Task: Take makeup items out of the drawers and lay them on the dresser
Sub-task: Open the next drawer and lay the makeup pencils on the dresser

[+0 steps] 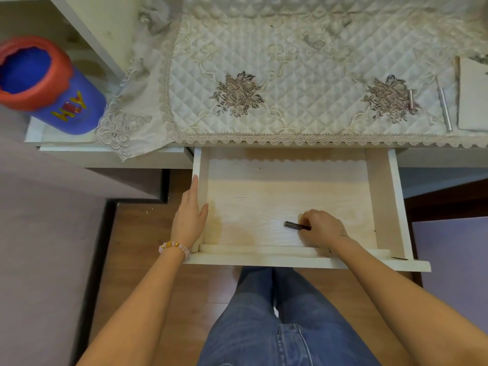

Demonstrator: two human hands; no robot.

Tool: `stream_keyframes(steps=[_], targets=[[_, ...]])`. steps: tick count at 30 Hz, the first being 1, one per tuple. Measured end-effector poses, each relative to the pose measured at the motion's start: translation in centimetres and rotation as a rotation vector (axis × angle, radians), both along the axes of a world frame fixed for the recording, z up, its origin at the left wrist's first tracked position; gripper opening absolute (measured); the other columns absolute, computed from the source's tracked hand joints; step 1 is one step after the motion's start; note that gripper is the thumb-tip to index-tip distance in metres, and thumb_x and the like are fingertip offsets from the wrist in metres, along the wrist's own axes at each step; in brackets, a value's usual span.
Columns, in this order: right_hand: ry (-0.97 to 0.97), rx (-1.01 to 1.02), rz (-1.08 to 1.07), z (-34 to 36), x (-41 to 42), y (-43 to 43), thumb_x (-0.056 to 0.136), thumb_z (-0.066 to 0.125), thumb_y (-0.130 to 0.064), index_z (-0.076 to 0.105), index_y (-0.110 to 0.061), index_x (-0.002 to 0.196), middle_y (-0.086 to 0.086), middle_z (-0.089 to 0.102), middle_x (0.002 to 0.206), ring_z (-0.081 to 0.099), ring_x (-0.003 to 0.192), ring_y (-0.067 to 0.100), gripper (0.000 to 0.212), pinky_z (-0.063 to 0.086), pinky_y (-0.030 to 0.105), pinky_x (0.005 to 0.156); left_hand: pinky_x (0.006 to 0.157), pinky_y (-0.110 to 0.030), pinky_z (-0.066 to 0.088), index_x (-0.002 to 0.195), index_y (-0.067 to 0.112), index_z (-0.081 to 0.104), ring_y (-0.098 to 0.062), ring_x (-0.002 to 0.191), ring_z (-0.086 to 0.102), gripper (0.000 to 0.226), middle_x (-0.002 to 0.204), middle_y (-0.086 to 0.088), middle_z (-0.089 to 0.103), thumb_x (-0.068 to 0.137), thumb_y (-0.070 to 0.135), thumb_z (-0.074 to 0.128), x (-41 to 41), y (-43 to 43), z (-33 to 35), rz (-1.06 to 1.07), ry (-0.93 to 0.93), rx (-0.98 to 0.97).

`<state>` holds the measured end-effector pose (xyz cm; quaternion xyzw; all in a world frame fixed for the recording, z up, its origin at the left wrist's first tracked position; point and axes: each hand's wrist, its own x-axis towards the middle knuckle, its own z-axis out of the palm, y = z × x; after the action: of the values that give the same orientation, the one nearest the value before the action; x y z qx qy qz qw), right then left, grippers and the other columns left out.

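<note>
At nine o'clock of the view a blue cup (66, 101) with an orange rim lies tilted on a low white shelf (34, 133), just beside the lace corner of the quilted cloth (290, 75) that covers the dresser surface (435, 157). The cloth's scalloped hem runs along the front edge of the surface, directly above the open drawer (383, 207).

The left hand (188, 220), a beaded bracelet (174, 248) on its wrist, lies flat against the outside of the drawer's left wall, fingers spread long, thumb hooked over the wall's top edge; its grip pinches nothing.

The drawer floor is pale wood, bare from the left wall to the centre and up to twelve o'clock.

At four o'clock of the drawer floor, near the front lip, the right hand (322, 228) has its grip curled around a dark slim makeup pencil (297, 226), whose free end points to nine o'clock.

At three o'clock on the cloth lie two metal bars (445, 109) and a white panel (472, 96), near the right edge.
</note>
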<state>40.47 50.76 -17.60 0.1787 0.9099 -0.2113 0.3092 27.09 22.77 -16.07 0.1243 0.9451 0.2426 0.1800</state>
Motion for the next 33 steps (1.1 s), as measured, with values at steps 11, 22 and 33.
stream_keyframes(steps=[11,22,33], targets=[[0.331,-0.373,-0.46,3.7,-2.9,-2.3,0.083,0.065,-0.018,0.063,-0.017,0.093,-0.003,0.062,0.088,0.063,0.08,0.018,0.011,0.048,0.025,0.066,0.073,-0.029,0.039,0.148,0.033,0.006,-0.031,0.108,0.053,0.069,0.145,-0.006,0.035,0.095,0.019,0.048,0.3,0.2,0.1,0.098,-0.027,0.115],[0.519,-0.469,-0.4,9.8,-4.3,-4.2,0.081,0.067,-0.018,0.065,-0.024,0.089,-0.005,0.066,0.085,0.059,0.075,0.009,0.01,0.046,0.019,0.069,0.103,-0.037,0.034,0.135,0.013,0.041,-0.027,0.128,0.037,0.048,0.142,-0.01,0.035,0.09,0.022,0.056,-0.1,1.7,4.9,0.01,0.113,0.159],[0.613,-0.474,-0.247,14.3,-4.7,-3.6,0.08,0.07,-0.021,0.072,-0.025,0.095,-0.014,0.066,0.084,0.062,0.083,0.01,0.015,0.048,0.024,0.075,0.09,-0.036,0.044,0.114,0.023,0.06,-0.012,0.106,0.054,0.029,0.112,0.007,0.062,0.085,0.027,0.064,1.0,7.2,12.1,-0.38,0.09,0.361]])
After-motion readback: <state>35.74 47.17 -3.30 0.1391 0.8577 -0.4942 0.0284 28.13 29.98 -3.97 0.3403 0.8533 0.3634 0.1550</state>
